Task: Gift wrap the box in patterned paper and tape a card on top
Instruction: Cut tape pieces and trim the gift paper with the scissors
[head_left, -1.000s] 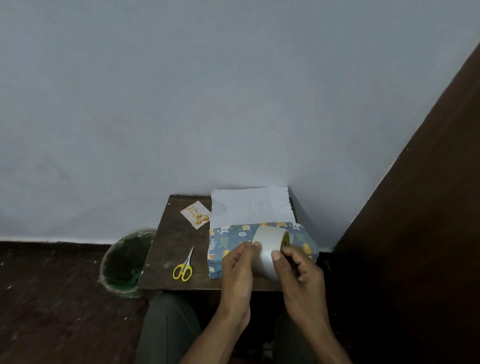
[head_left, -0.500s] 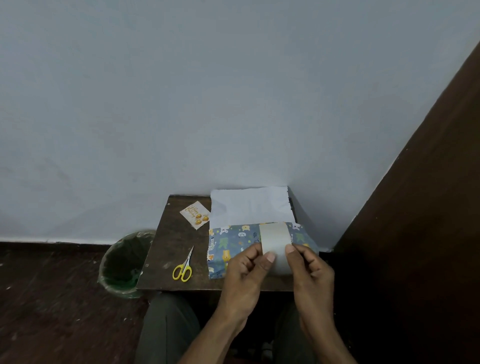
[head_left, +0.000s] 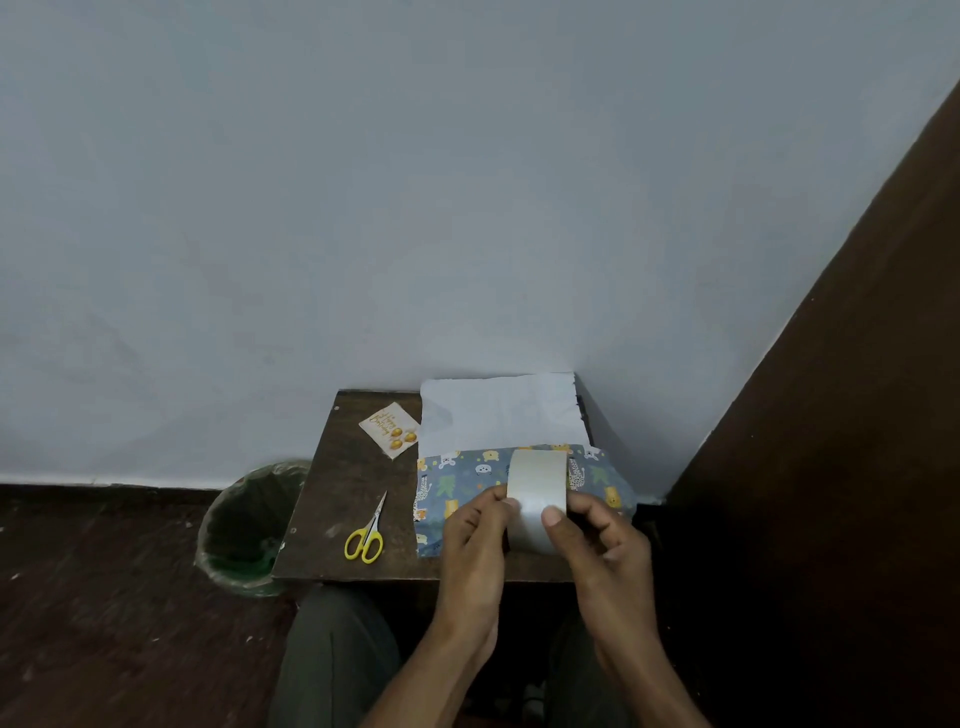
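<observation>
Both hands up over the near edge of the counter (head_left: 353, 467), clamped on 1 tape roll (head_left: 536, 493) between them. Left hand (head_left: 475, 535) pinches the roll's left side, fingertips (head_left: 506, 503) on its outer face; right hand (head_left: 597, 535) grips the right side, thumb (head_left: 553, 515) pressed on the front of the roll. Roll is held edge-up, wide pale band facing the camera, just above the box (head_left: 467, 483).

Box lies on the right half of the counter, covered on top in blue patterned paper (head_left: 597, 475) with small animal prints; hands and roll hide its near middle part. White underside of the paper (head_left: 498, 410) spreads flat behind the box toward the wall (head_left: 415, 182).

Card (head_left: 389, 429) with gold balloons sits tilted at the back left of the counter, apart from the paper. Yellow-handled scissors (head_left: 368, 532) lie near the front left, blades closed, pointing away. Bin (head_left: 249, 525) with green liner stands on the floor (head_left: 93, 597) just left of the counter. Dark panel (head_left: 831, 467) on the right.
</observation>
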